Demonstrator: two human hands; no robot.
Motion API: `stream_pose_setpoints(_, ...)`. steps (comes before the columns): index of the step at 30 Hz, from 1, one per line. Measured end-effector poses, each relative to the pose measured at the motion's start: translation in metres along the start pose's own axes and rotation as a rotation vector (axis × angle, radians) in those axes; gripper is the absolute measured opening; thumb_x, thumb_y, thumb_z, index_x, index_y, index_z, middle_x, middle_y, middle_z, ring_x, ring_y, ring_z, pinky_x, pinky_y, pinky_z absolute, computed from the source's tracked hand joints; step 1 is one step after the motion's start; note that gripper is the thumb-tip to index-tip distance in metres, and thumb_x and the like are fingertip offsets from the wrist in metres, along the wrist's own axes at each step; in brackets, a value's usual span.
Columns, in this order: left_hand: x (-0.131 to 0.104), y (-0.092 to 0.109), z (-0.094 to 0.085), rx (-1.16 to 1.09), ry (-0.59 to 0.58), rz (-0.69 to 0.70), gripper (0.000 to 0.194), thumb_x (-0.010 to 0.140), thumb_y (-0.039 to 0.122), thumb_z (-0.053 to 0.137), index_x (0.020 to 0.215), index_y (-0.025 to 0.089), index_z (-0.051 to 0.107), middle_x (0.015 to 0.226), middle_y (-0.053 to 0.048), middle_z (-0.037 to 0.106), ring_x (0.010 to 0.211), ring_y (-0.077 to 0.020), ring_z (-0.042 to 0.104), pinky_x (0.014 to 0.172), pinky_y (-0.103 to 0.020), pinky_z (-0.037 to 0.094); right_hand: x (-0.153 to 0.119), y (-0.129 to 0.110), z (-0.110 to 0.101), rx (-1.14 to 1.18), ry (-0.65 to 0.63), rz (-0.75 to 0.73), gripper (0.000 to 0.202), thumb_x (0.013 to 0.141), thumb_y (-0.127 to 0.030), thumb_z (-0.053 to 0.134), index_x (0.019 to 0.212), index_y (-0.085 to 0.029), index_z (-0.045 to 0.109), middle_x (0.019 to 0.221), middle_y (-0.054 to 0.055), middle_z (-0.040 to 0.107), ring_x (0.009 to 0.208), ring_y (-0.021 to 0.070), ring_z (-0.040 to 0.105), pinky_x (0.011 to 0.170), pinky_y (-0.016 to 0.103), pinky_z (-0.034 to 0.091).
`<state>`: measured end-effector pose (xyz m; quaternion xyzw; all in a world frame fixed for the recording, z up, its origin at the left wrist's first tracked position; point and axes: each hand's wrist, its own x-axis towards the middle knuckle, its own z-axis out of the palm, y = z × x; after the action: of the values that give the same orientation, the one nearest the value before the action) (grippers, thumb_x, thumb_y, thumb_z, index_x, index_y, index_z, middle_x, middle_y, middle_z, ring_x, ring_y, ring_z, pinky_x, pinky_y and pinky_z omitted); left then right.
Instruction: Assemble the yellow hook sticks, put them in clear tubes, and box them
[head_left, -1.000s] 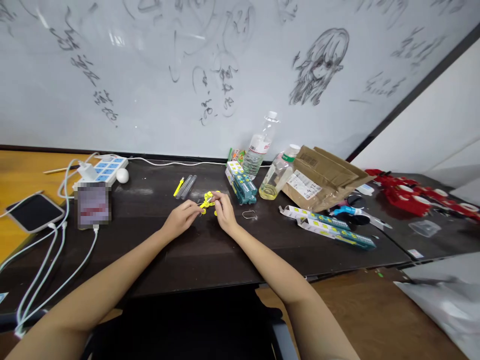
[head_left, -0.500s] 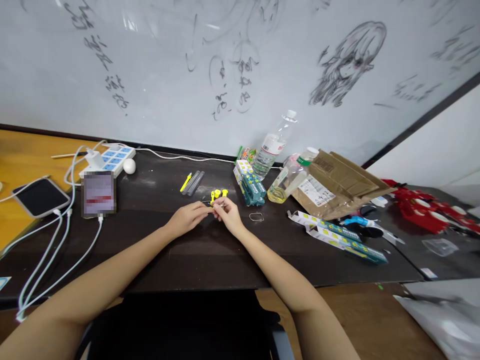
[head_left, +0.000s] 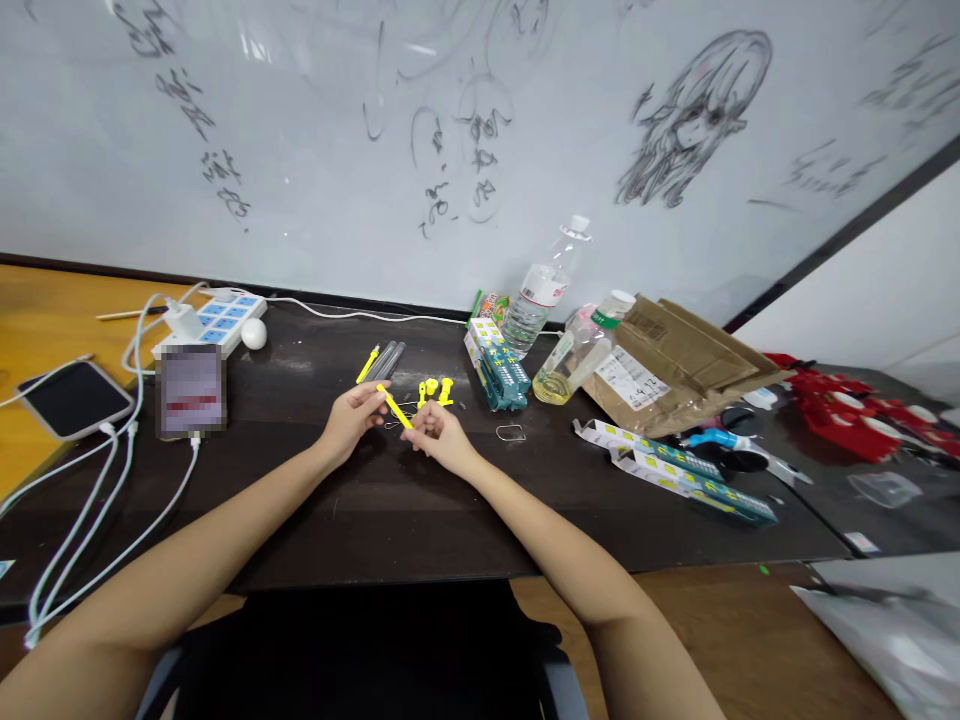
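A yellow strip (head_left: 395, 407) is held slantwise between two hands, to the left of the teal box (head_left: 498, 372).
Its far end is pinched by the fingertips of the left hand (head_left: 355, 414), its near end by the thumb and fingers of the right hand (head_left: 438, 436). Small yellow parts (head_left: 446, 391) are set just left of the box; clear tubes (head_left: 391, 362) are laid farther left.

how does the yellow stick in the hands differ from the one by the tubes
The held stick bridges the left hand and right hand; the other stick lies on the table beside the tubes. The held stick slopes down rightward in view, the other stick up rightward. Both are slim and yellow.
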<state>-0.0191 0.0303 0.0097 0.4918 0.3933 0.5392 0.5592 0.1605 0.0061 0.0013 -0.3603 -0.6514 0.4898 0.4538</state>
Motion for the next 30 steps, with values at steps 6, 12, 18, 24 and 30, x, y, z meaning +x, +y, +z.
stream_pose_setpoints(6,-0.005,-0.010,0.006,0.044,-0.193,-0.025,0.038,0.078,0.050,0.061,0.091,0.015,0.064,0.070,-0.002,0.061,0.061,-0.0109,0.058,0.057,-0.023,0.048,-0.008,-0.001,0.006,-0.345,-0.064,-0.091,0.019,0.081,-0.038,0.059,0.077,-0.022,0.051,0.061,-0.005,0.053,0.054,0.0108,0.050,0.055,0.023,0.040)
stream_pose_setpoints(12,-0.007,-0.006,0.000,0.300,-0.084,0.168,0.033,0.088,0.049,0.046,0.094,0.019,0.058,0.051,0.007,0.037,0.039,-0.0067,0.035,0.041,-0.019,0.031,0.003,-0.012,-0.040,-0.765,0.293,-0.149,0.016,0.088,-0.031,0.044,0.083,-0.021,0.055,0.076,0.000,0.059,0.062,0.0129,0.051,0.061,0.024,0.038)
stream_pose_setpoints(18,-0.007,-0.004,-0.005,0.743,-0.136,0.320,0.033,0.092,0.043,0.040,0.095,0.020,0.063,0.063,0.003,0.054,0.058,-0.0114,0.050,0.059,-0.022,0.038,0.005,-0.016,-0.062,-1.050,0.100,0.037,0.007,0.077,-0.026,0.055,0.082,-0.021,0.058,0.068,-0.002,0.058,0.060,0.0135,0.051,0.054,0.023,0.031)
stream_pose_setpoints(24,-0.010,-0.004,-0.003,0.942,-0.283,0.358,0.033,0.093,0.042,0.036,0.104,0.021,0.059,0.078,0.000,0.065,0.069,-0.0157,0.060,0.070,-0.025,0.042,0.001,-0.013,-0.057,-1.111,-0.066,0.025,0.006,0.076,-0.023,0.057,0.081,-0.019,0.054,0.077,0.000,0.058,0.061,0.0110,0.049,0.054,0.023,0.029)
stream_pose_setpoints(30,-0.011,-0.004,-0.004,1.042,-0.364,0.434,0.033,0.093,0.041,0.037,0.107,0.024,0.062,0.092,-0.003,0.070,0.083,-0.0184,0.065,0.074,-0.025,0.044,0.003,-0.006,-0.046,-0.774,-0.013,-0.051,0.015,0.076,-0.020,0.054,0.090,-0.021,0.049,0.071,-0.004,0.054,0.058,0.0098,0.050,0.057,0.021,0.037)
